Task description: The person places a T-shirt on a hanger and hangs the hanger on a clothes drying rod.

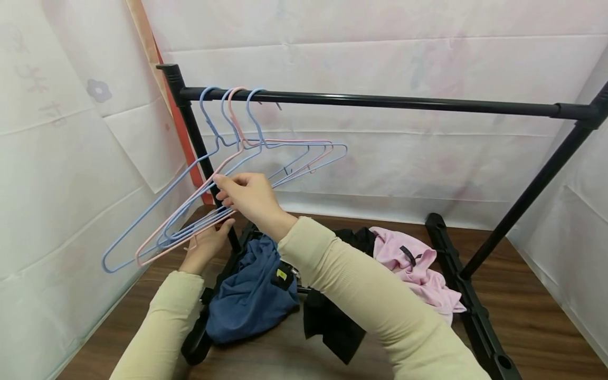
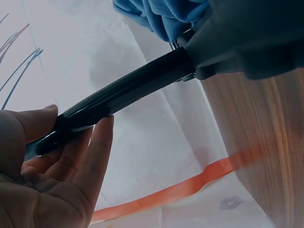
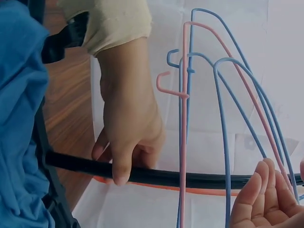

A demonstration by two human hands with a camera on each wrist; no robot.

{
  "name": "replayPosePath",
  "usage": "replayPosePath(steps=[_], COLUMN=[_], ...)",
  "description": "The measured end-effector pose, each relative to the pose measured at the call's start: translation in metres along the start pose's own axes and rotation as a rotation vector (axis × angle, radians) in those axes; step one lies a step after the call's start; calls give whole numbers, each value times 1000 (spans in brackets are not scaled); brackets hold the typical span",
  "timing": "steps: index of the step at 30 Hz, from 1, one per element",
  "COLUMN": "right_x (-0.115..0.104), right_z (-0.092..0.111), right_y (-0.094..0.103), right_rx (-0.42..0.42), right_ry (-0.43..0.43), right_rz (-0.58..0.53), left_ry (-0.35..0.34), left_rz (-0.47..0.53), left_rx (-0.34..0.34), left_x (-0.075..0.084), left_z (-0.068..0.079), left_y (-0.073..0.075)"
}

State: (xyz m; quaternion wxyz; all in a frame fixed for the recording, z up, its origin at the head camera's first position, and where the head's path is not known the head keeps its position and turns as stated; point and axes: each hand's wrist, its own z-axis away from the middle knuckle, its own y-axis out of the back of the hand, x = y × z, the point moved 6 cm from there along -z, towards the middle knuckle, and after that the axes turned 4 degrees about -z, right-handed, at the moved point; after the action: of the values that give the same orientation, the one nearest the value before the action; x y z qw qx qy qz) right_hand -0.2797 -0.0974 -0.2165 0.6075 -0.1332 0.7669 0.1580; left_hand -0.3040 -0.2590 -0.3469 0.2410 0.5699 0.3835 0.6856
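My left hand (image 1: 206, 247) holds the black upright post (image 2: 128, 88) of a clothes rack, thumb on one side and fingers on the other. Several blue hangers (image 1: 161, 198) and a pink hanger (image 3: 184, 118) hang by their hooks at the left end of the rack's bar (image 1: 380, 100). Beside their sloping arms is my right hand (image 1: 252, 198), near the same post. Seen from the right wrist, its fingers (image 3: 267, 183) are loosely bent, with a gap to the thumb where hanger wires pass. Whether it touches a wire is unclear.
Below the bar lie a blue garment (image 1: 254, 295), a black garment (image 1: 332, 322) and a pink garment (image 1: 404, 258) on or around the rack's base. The right foot (image 1: 467, 301) of the rack stands on a wood-grain surface (image 1: 537, 295). White sheets hang behind and beside.
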Motion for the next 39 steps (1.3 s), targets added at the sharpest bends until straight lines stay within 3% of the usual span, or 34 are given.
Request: replayPosePath(steps=[4,7,11,14,19,25,28,32,33,36,39], right_x=[0,0,0,1,4,5,6,9,9,12,13], right_z=[-3,-4,-5,-5,-3,2,4,9,10,13,16], right_y=[-3,-5,-6,-5,-2,2,3,3,3,3,4], right_rx=[36,67,101,112,107,90,83,68,64,50,38], right_ry=[7,13,13,3,-18,-32,-43,-64,-69,-80,-84], right_rz=[-35,-73,-107,-120,-126,-129,-121,-113,-114,-143,-160], left_ry=[-95,-133,-81,-71,-111,-79,-131,-284,-315,-328,-281], left_rz=[-21,-25,-11,18,67,84,64,43,50,84,115], left_rx=[61,64,15,19,36,-86,-1,264,302,333,276], left_x=[5,6,2,1,0,0,5,16,18,18,15], left_z=[0,0,0,0,-1,-1,-1,4,5,7,9], left_y=[3,3,-1,-2,-2,-7,-3,5,6,6,5])
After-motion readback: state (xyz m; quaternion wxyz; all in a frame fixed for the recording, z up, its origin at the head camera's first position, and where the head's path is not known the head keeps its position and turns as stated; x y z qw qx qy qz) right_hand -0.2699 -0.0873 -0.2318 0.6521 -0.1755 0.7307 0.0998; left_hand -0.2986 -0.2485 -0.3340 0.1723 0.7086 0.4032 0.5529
